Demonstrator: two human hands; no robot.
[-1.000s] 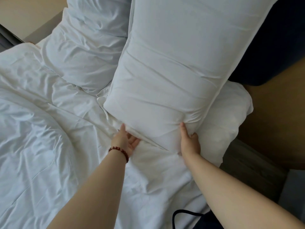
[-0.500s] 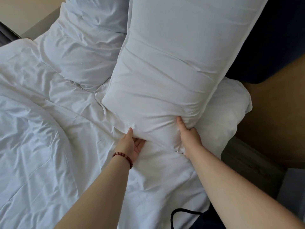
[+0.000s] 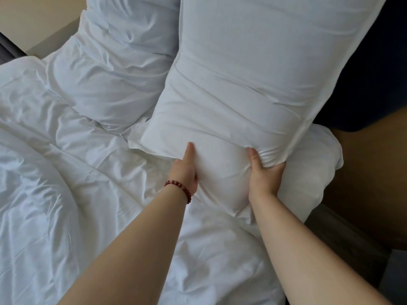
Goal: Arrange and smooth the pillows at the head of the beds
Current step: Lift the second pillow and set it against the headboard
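While left hand (image 3: 184, 172) grips pillow (image 3: 242, 84) edge, right hand (image 3: 264, 176) clutches its bunched corner.

Bedroom, perhaps a hotel's, white pillows (image 3: 242, 73), rumpled duvet (image 3: 55, 194), dark headboard (image 3: 363, 73)
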